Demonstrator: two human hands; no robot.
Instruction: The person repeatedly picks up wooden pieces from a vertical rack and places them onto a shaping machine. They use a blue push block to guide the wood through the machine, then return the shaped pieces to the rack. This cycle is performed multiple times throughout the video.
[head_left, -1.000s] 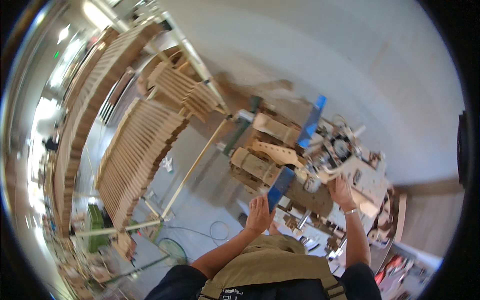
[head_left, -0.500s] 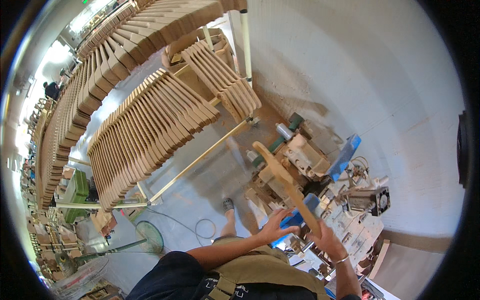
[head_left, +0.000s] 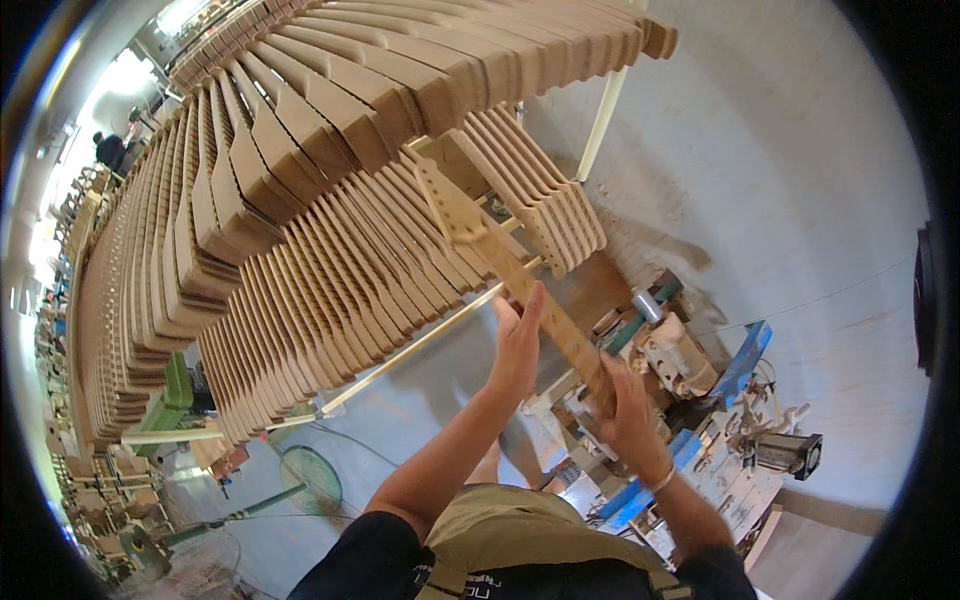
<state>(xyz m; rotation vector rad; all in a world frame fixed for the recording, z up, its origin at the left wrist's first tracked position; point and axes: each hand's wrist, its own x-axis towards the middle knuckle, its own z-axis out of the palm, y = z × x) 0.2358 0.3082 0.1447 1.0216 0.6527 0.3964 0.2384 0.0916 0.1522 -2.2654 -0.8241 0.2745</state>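
The neck (head_left: 566, 338), earlier held over the machine (head_left: 675, 358) by one hand, is now slanting toward 11 o'clock between both. At its near end, the right hand's (head_left: 628, 415) fingers are wrapping the wood. Farther up, the left hand (head_left: 515, 350), earlier hovering apart, is touching the neck's middle, thumb and fingers parted; whether they are gripping, I cannot tell. Beyond, the headstock (head_left: 452, 205) is overlapping stacked necks (head_left: 310, 300) spreading toward 10 o'clock.
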